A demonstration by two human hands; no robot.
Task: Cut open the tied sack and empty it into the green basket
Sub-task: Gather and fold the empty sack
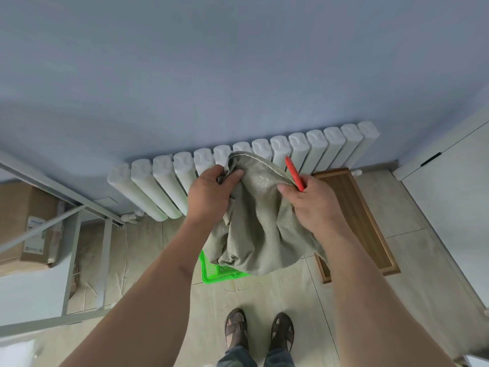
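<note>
View from the head camera, looking down past both forearms to the floor. The sack (pixel 254 215), a grey-green woven bag, hangs limp and crumpled between the two hands, held up at its hemmed edge in front of the radiator (pixel 299 152). The left hand (pixel 209 193) has its grip closed on a bunched fold of the sack's upper left edge, fingers curled over the cloth. The right hand (pixel 313 201) has its grip closed on the sack's upper right edge, thumb pressed on the fabric; the same hand also holds a slim red cutter (pixel 294 174), which sticks up and away from the fist, just beside the sack's hem. Whether a blade is out cannot be told.

The lower part of the sack droops over the green basket (pixel 211 272), which stands on the floor directly below; only the basket's near left corner and part of its latticed wall show, the rest being hidden by the cloth. What lies in the basket cannot be seen.

A wooden board (pixel 362 221) lies on the tiled floor (pixel 264 295) to the right of the basket. A cardboard box (pixel 23 223) sits at far left behind a grey metal frame (pixel 79 207). Two sandalled feet (pixel 259 331) stand near the bottom edge, well apart from the basket.
</note>
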